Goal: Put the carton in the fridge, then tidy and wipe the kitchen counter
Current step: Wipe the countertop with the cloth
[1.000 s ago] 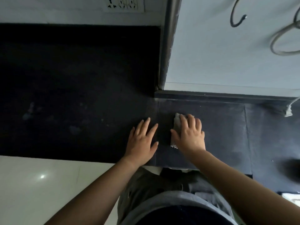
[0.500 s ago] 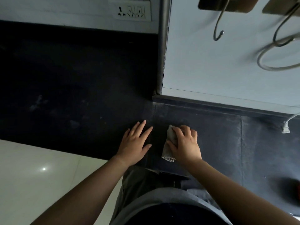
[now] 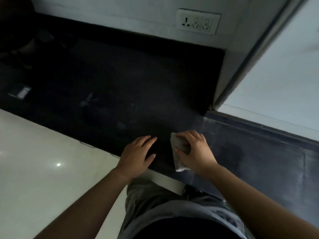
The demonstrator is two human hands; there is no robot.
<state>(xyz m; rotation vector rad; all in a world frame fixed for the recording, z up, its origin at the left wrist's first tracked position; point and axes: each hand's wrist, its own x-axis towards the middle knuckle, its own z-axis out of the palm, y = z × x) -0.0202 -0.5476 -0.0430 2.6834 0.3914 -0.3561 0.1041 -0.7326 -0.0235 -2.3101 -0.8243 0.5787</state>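
The grey cloth point(image 3: 179, 149) lies on the dark tabletop point(image 3: 120, 87) near its front edge, clenched in the grip of your right hand point(image 3: 195, 152). Your left hand point(image 3: 138, 156) rests flat and released just beside it. A wall socket point(image 3: 198, 21) sits above the tabletop's far edge.

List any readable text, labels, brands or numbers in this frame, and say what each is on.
None can be read.
Wall socket plate: only pin holes, no lettering visible.
Small pale object at the dark counter's left edge: too dim and blurred to tell whether it carries print.
Cloth under the right hand: plain.
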